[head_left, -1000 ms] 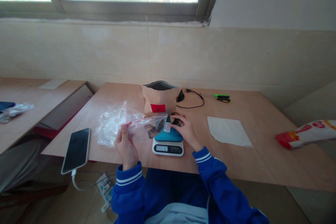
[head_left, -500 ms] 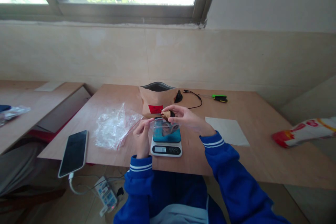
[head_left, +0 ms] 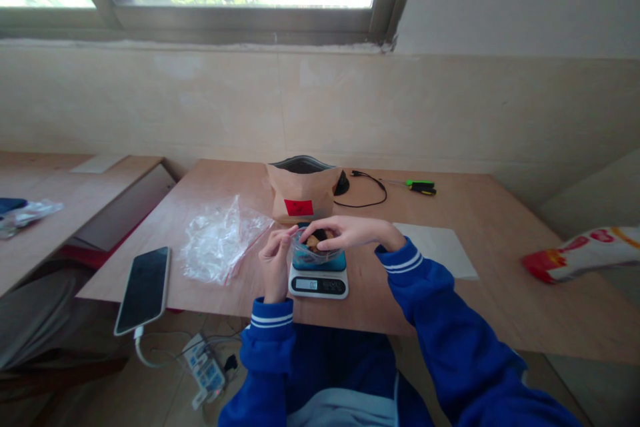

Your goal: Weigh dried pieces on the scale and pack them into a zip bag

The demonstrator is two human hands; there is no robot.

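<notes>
The left hand (head_left: pixel 275 265) and the right hand (head_left: pixel 351 232) are closing on one small clear plastic zip bag (head_left: pixel 316 255) from either side, the left fingertips (head_left: pixel 281 235) pinching its rim and the right fingers (head_left: pixel 330 225) arching over its mouth, the two hands apart (two white stripes are circling each blue cuff). The bag is resting on a teal pad (head_left: pixel 320 262) atop one white digital scale (head_left: pixel 318 284), with several brown pieces (head_left: pixel 314 241) lying inside it.

Across the plywood table (head_left: pixel 500 297), from left to right, one black smartphone (head_left: pixel 143 290) is lying face up beside one crumpled clear plastic bag (head_left: pixel 220 243). One kraft paper pouch (head_left: pixel 300 188) with one red label is standing behind the scale. One black cable (head_left: pixel 365 188) is curling beside one green-handled screwdriver (head_left: pixel 420 187), and one white paper sheet (head_left: pixel 435 250) is lying flat near the table's right side.
</notes>
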